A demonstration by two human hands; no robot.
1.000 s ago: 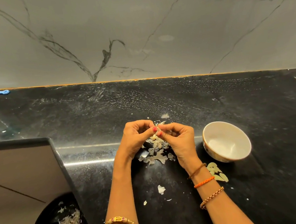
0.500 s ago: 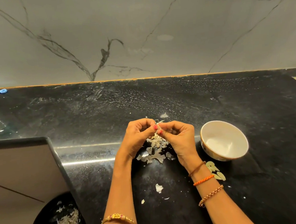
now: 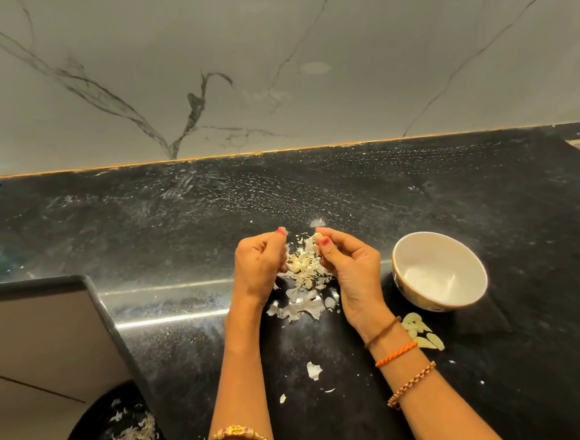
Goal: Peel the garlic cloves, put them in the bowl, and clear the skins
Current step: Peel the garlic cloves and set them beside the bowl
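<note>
A garlic clove [image 3: 317,235] is pinched at the fingertips of the right hand [image 3: 350,270]; the left hand [image 3: 259,268] is curled, its hold unclear; loose skins [image 3: 304,273] are heaped between both; the white bowl [image 3: 439,271] is set right of the right hand; no writing is seen.

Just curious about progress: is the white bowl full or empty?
Empty: the bowl shows only bare white inside. Peeled cloves lie on the counter beside it.

red-painted nails, a gold bangle [image 3: 240,437] on the left wrist, three corded bracelets [image 3: 395,353] on the right.
</note>
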